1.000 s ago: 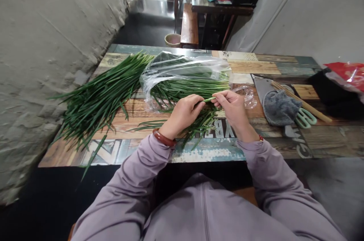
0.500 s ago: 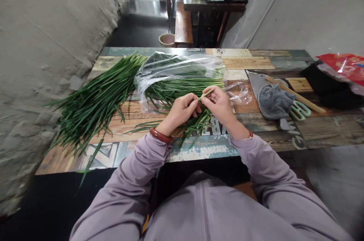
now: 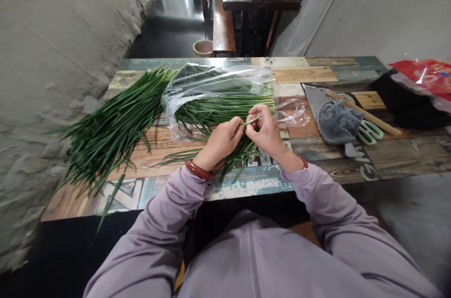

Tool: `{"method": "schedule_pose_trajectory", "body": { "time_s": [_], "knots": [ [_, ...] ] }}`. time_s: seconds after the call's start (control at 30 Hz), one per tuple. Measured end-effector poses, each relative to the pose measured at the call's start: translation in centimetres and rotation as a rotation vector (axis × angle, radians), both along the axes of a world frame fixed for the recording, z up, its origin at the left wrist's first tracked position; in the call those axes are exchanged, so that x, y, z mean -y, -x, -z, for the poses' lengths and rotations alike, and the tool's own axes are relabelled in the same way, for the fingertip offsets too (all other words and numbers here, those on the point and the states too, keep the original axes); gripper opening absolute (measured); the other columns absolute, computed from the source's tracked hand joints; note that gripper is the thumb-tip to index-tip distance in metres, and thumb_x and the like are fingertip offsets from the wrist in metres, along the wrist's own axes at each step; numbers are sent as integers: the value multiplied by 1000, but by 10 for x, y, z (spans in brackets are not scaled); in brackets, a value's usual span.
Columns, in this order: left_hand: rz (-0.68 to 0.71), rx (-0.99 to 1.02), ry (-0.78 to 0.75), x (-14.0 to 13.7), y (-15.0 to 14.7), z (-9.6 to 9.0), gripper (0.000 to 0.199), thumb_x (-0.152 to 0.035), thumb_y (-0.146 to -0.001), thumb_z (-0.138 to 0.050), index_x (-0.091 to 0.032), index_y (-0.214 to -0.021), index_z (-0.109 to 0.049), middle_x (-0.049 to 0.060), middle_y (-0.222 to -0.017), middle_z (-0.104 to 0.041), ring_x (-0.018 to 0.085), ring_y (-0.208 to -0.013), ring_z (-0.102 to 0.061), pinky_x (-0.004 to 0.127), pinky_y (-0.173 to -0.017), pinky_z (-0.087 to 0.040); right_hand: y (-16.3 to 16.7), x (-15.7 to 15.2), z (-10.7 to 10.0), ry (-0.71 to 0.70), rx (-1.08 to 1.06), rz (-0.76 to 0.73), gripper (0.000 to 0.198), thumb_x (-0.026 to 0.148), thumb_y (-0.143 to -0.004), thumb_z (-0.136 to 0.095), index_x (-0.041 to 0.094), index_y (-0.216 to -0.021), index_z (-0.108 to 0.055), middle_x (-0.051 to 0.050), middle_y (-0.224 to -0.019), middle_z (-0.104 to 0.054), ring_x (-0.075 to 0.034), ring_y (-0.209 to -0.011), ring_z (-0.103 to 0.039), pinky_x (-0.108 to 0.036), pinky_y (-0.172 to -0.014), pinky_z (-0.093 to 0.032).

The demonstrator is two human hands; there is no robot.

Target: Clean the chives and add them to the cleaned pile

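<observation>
Green stalk (image 3: 252, 120), one, held in two hands by a clear bag (image 3: 211, 89)

Landmark for all places: the clear bag, which lies lengthwise on the patchwork-printed tabletop (image 3: 298, 75).

Item: the green stalk, thin, at the near right corner of the bag as my remote feed shows it, spanning the short gap between the hands.

Left hand (image 3: 222, 141): at the bag's near side; I read thumb and forefinger pinched together on the stalk's left end. Brown bangle (image 3: 199, 170) at the wrist.

Right hand (image 3: 266, 131): overlapping the bag's near right corner in my view; fingers curled narrowly round the stalk's right end. Red bracelet (image 3: 303, 162) at the wrist.

Bagged greens (image 3: 225, 109): inside the bag, pale ends to the right.

Loose bundle (image 3: 118, 122): left of the bag, large, dark leaves fanned toward the near left, some past the tabletop's edge.

Small heap (image 3: 243, 155): nearer me than the bag, leafy scraps, partly hidden beneath the hands.

Grey cloth (image 3: 338, 122), wooden sticks (image 3: 380, 121), pale green handles (image 3: 369, 133): grouped well right of the bag.

Red packaging (image 3: 423, 75): farthest right of the bag, next to a black item I cannot identify (image 3: 405, 101).

Round basket (image 3: 203, 48): beyond the bag, on the floor.
</observation>
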State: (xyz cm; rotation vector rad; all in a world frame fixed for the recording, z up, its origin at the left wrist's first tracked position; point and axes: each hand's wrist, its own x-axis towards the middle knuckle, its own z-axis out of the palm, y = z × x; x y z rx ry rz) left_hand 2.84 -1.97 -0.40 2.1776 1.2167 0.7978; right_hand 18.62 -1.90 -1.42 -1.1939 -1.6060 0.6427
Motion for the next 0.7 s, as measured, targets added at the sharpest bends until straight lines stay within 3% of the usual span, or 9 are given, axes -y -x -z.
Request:
{"method": "schedule_pose_trajectory", "body": {
  "time_s": [0.13, 0.3, 0.53, 0.7],
  "knots": [
    [2, -41, -6, -1, 1, 1, 20, -25, -95, -45, -19, -77, -50, -1, -68, -52, 13, -62, -46, 25, -62, -31, -1, 3, 0, -139, 174, 45, 35, 8, -68, -51, 25, -99, -46, 1, -83, -59, -15, -71, -59, -29, -69, -49],
    [4, -62, -22, -1, 2, -1, 20, -26, -96, -45, -19, -78, -51, -1, -69, -54, 13, -63, -47, 25, -62, -33, -1, 3, 6, -258, 235, 21, 34, 7, -70, -48, 23, -100, -45, 0, -83, -59, -15, -69, -58, -29, -67, -49],
    [31, -83, -34, 0, 5, -4, 20, -25, -95, -43, -19, -78, -52, -1, -67, -52, 13, -61, -46, 25, -61, -31, -28, -10, 1, -245, 262, 169, 31, 5, -71, -49, 24, -95, -50, 2, -80, -59, -14, -69, -55, -29, -71, -49],
    [-39, -125, -43, -7, 12, 0, 19, -25, -95, -43, -19, -82, -55, 0, -67, -54, 13, -61, -47, 25, -61, -31, -47, -13, -13, -250, 150, 242, 14, 10, -77, -54, 22, -81, -59, 0, -78, -64, -14, -70, -58, -30, -71, -50]
  ]
}}
